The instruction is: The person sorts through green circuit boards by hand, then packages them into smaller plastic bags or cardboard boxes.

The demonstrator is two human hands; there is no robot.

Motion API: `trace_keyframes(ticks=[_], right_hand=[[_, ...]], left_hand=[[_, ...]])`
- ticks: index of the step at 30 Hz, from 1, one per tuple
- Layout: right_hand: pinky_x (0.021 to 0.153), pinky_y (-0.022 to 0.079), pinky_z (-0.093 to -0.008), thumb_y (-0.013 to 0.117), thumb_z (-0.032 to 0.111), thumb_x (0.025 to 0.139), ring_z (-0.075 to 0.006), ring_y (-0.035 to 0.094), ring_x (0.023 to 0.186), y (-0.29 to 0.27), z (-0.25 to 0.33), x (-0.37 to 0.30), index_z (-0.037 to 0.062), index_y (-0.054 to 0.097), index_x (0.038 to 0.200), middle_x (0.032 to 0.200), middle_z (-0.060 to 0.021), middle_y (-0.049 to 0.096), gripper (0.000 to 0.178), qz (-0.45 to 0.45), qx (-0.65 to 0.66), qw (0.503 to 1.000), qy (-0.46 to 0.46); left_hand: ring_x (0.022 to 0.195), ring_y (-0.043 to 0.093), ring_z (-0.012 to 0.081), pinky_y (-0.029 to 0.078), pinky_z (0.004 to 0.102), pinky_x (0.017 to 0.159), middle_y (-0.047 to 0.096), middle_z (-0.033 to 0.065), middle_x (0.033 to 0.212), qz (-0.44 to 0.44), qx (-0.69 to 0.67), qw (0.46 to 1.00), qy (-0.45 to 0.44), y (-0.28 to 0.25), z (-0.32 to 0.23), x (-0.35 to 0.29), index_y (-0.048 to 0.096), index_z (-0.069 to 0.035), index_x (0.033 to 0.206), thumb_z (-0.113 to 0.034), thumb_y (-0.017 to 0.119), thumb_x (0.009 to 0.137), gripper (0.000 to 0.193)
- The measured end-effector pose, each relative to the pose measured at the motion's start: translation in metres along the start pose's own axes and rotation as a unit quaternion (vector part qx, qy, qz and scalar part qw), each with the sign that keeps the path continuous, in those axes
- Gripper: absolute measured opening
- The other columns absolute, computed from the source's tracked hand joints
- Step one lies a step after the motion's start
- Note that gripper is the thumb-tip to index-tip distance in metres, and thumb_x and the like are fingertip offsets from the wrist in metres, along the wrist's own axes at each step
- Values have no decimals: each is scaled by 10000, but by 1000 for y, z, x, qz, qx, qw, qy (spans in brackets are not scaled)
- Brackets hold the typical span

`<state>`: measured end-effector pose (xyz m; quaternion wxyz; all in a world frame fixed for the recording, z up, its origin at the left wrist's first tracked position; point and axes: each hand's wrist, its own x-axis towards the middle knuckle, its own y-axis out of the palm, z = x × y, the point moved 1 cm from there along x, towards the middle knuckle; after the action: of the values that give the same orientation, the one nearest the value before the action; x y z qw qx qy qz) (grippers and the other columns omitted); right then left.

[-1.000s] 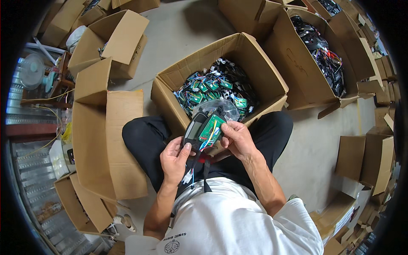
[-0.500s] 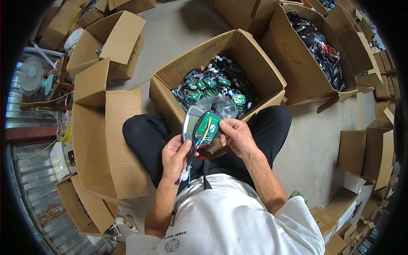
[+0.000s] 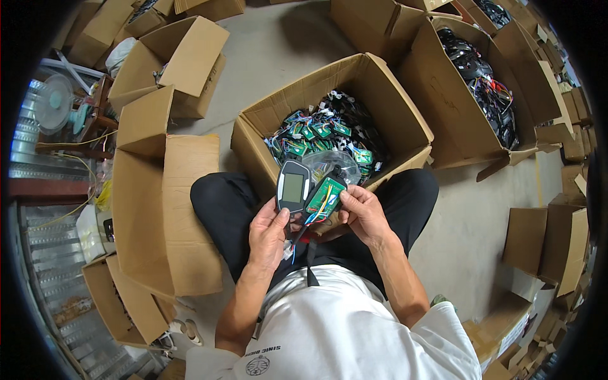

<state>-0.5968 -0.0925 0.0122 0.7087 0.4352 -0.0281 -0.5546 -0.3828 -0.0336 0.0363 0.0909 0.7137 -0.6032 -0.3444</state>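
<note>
- Grey-cased display unit (image 3: 293,186) with a pale screen stands upright in the left hand (image 3: 269,233), whose fingers curl around its lower end; half a second ago the casing lay folded against the board, and now the two are spread side by side like an opened book.
- Beside it, touching along one edge, a green circuit board (image 3: 325,194) is pinched by the right hand (image 3: 363,214), thumb on its right edge and fingers closed behind it.
- Coloured wires (image 3: 310,218) run from the board down between the hands; where they end is hidden by the palms.
- Both parts are held over the person's lap, just in front of the open cardboard box (image 3: 386,95), which holds a heap of similar green boards (image 3: 310,133); single pieces are hard to make out.
- A clear plastic bag (image 3: 332,161) lies on that heap, partly covered by the held parts.
- Another box of dark cables (image 3: 487,88) stands to the right, its contents a blur near the rim.
</note>
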Motion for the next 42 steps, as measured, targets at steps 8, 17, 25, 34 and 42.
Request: trace_keyframes(ticks=[8,17,25,34,42], right_hand=[[544,455,-201,704,204,947,-59,569,578,-4,-1,6,42,661,1010,786,21,647,179,23,33,999,19],[566,443,-199,695,220,953,-55,569,612,-2,-3,8,52,661,1035,792,28,646,190,45,48,997,46],[581,438,-226,673,236,968,-82,537,614,0,3,-5,49,639,996,768,11,601,192,84,52,995,31],[499,402,-209,679,209,969,-68,521,532,11,1,-6,53,641,988,766,17,634,161,70,2,997,20],[496,418,-209,680,223,969,-64,535,536,3,0,-5,41,663,959,723,17,623,183,31,-1,999,38]], left_hand=[[991,665,193,547,346,854,663,98,1178,-9,-80,997,-7,7,-5,5,528,25,1327,-97,561,998,352],[846,649,152,492,270,672,665,74,1024,54,-55,997,-8,5,-5,10,543,-21,1194,-71,552,981,219],[853,623,105,489,251,790,664,49,1040,55,113,988,95,0,-4,11,569,-14,1165,-27,565,961,204],[1010,599,99,473,238,911,657,58,1143,41,145,984,98,17,3,9,562,54,1297,-185,578,1031,358],[986,569,63,459,219,889,665,26,1112,18,189,980,59,-3,4,15,609,59,1270,-177,604,1020,344]])
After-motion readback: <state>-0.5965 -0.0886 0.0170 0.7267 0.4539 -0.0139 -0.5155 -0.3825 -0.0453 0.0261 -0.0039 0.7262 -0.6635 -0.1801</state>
